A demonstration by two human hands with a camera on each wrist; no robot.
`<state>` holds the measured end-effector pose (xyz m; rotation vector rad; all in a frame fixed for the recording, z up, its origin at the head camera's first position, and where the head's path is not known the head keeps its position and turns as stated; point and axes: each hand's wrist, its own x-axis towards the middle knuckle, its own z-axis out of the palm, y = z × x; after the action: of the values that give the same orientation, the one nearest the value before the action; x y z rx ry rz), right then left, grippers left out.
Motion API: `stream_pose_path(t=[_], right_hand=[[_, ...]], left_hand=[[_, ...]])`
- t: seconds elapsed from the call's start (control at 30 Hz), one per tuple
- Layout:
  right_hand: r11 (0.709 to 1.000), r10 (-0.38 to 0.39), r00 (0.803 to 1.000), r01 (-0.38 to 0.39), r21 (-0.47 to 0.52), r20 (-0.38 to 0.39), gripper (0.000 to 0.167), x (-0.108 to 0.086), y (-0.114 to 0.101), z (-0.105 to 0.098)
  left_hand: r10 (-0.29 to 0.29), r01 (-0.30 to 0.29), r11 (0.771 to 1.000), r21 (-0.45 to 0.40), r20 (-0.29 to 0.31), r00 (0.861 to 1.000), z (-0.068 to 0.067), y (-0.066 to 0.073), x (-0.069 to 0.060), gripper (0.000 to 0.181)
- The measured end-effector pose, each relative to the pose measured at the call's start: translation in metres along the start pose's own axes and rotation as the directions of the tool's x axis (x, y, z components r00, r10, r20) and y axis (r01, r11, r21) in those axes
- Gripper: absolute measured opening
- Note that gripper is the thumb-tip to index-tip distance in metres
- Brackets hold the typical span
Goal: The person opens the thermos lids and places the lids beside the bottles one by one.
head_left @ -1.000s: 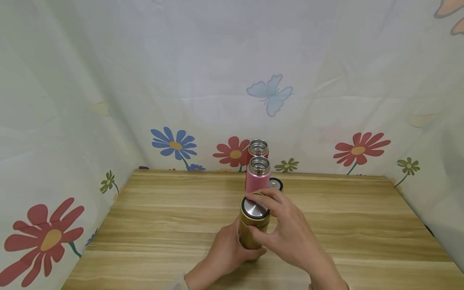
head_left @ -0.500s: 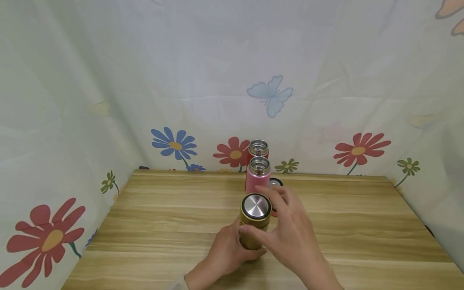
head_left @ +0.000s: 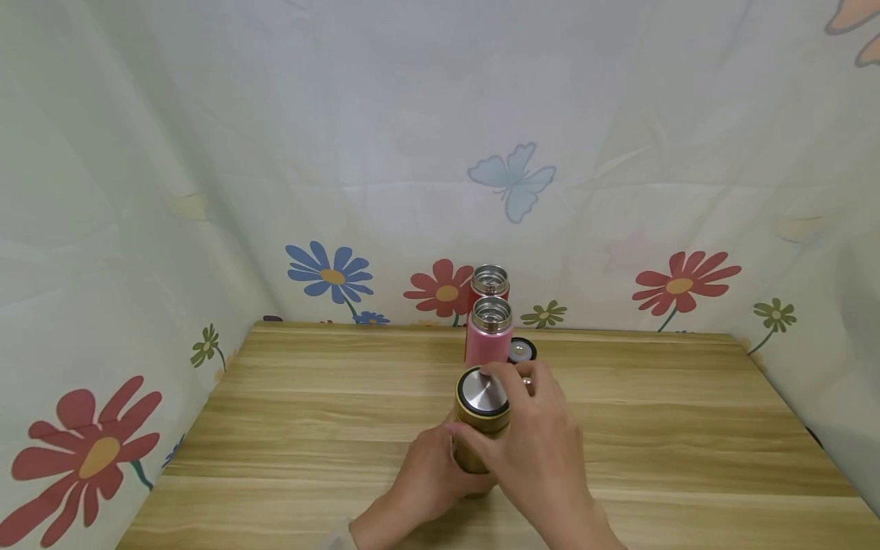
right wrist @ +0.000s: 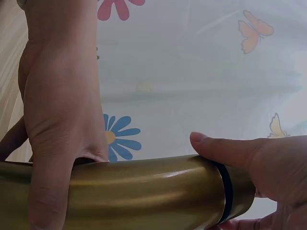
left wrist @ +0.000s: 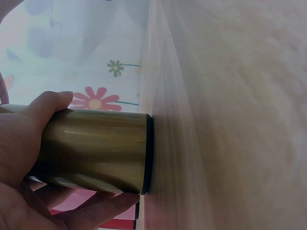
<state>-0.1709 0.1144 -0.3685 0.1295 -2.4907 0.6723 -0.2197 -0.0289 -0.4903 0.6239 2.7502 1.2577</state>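
A gold vacuum flask [head_left: 472, 454] stands near the front middle of the table, and my left hand [head_left: 425, 475] grips its body. Its lid [head_left: 483, 393] has a silver top with a dark rim. My right hand [head_left: 539, 439] pinches that lid, thumb at the near side and fingers at the far right. In the right wrist view a dark ring [right wrist: 227, 191] shows between flask and lid. The black base [left wrist: 148, 153] meets the table in the left wrist view. Just behind are a pink flask [head_left: 489, 347] and a red flask [head_left: 474, 296], both with bare steel mouths.
An upturned lid [head_left: 522, 350] lies right of the pink flask. Another small item [head_left: 527, 383] is mostly hidden behind my right hand. A flowered cloth [head_left: 385, 191] hangs round the back and sides of the wooden table [head_left: 330, 412].
Half a second ago the right fingers were spread off the lid's top. They have since come in round the lid, and the hand has shifted left. The left hand and flask stay put.
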Motion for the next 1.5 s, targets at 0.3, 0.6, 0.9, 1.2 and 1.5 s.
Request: stream_pose_path(t=[0.3, 0.6, 0.9, 1.2, 1.5], right_hand=[[1.0, 0.002, 1.0, -0.002, 0.022, -0.001, 0.073, -0.001, 0.0, 0.0], [0.993, -0.024, 0.999, 0.019, 0.113, 0.044, 0.069, 0.002, 0.003, -0.004], [0.978, -0.033, 0.993, 0.009, 0.207, 0.111, 0.067, 0.007, 0.01, -0.009], [0.96, -0.043, 0.98, -0.013, 0.281, 0.192, 0.065, 0.009, 0.016, -0.013], [0.934, -0.102, 0.972, 0.021, 0.356, 0.21, 0.062, 0.01, 0.023, -0.015]], left_hand=[[-0.018, 0.018, 1.0, -0.002, 0.014, 1.0, 0.0, 0.001, 0.0, 0.071], [0.02, -0.02, 1.0, 0.021, 0.0, 1.0, -0.001, 0.0, -0.001, 0.073], [0.012, -0.012, 1.0, -0.022, 0.02, 1.0, -0.002, -0.001, 0.0, 0.077], [0.001, 0.0, 0.999, -0.053, 0.037, 0.999, -0.003, -0.001, 0.001, 0.079], [0.012, -0.011, 0.999, -0.042, 0.031, 0.999, -0.003, -0.002, 0.0, 0.078]])
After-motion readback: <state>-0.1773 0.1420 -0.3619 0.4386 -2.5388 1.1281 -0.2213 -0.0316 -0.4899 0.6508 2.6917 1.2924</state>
